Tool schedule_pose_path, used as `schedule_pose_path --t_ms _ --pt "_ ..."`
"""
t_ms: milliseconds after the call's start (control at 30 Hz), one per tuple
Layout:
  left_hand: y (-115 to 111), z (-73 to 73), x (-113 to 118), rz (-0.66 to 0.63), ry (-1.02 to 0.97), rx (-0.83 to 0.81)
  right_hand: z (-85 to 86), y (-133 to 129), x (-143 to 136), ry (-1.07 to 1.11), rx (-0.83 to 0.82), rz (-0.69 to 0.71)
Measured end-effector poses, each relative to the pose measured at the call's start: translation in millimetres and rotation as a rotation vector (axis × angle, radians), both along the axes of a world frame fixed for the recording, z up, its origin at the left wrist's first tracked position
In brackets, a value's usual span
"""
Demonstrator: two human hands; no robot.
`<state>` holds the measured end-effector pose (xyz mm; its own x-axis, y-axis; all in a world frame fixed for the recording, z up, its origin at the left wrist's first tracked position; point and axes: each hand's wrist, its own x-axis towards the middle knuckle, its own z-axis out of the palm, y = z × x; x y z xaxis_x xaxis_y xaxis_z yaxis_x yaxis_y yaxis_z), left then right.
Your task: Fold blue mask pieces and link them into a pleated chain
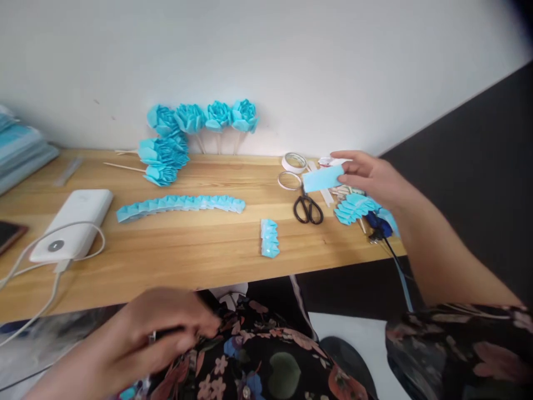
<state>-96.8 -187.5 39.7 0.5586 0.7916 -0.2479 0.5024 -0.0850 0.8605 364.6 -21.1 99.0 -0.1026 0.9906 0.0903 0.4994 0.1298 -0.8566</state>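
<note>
My right hand (pixel 372 178) pinches a small light blue paper strip (pixel 322 178) between thumb and fingers, above the back right of the table. Just below the strip lie black-handled scissors (pixel 308 210), their blades partly covered. Low in front of the table edge, my left hand (pixel 166 319) is blurred, with fingers curled in; whatever they may hold is hidden. A short pleated blue paper piece (pixel 270 238) lies near the table's front, and a long pleated strip (pixel 181 205) stretches farther left. Under my right wrist sits another pleated blue bunch (pixel 356 208).
Several blue paper flowers (pixel 219 115) on sticks lean against the wall or lie on the table (pixel 208 239). Tape rolls (pixel 293 162) sit near the scissors. A white power bank (pixel 73 225) with a cable is at left, beside a phone (pixel 10 236). Blue packs (pixel 25 147) are stacked behind.
</note>
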Motion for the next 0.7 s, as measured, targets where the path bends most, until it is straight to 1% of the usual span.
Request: schedule_pose_path --t_ms 33,67,100,133,167,200,233,300,400,533,633,700 --pt "21.5 13.9 20.9 -0.051 -0.091 0.006 -3.7 1.4 -20.0 0.028 -0.016 0.070" --pt "44.0 21.8 40.2 -0.048 -0.186 0.017 -8.3 3.1 -39.4 0.053 -0.018 0.121" --pt "66.6 24.1 56.9 0.031 -0.267 0.042 -13.3 5.0 -57.7 0.074 -0.001 0.162" --pt "88.3 21.8 70.4 0.122 -0.334 0.068 -18.4 7.1 -74.6 0.098 0.016 0.199" --pt "108.2 16.2 80.4 0.224 -0.396 0.076 -23.4 9.4 -89.7 0.119 0.023 0.234" --pt "125.6 8.9 87.1 0.293 -0.453 0.058 -28.0 12.0 -103.0 0.139 0.032 0.253" --pt "140.1 1.3 91.0 0.332 -0.528 0.024 -32.2 14.8 -114.5 0.149 0.031 0.272" --pt "160.2 -10.8 93.4 0.340 -0.600 -0.113 -39.6 21.2 -132.6 0.157 0.023 0.305" --pt "173.7 -18.6 92.1 0.419 -0.614 -0.167 -49.5 31.8 -150.6 0.166 -0.004 0.347" --pt "179.2 -25.1 89.9 0.520 -0.643 -0.131 -63.9 43.1 -161.7 0.188 -0.052 0.359" --pt "178.6 -32.2 86.2 0.569 -0.687 -0.115 -76.9 46.0 -160.9 0.313 -0.098 0.346" --pt "176.1 -36.6 82.6 0.593 -0.709 -0.118 -86.3 46.1 -157.5 0.448 -0.137 0.333"
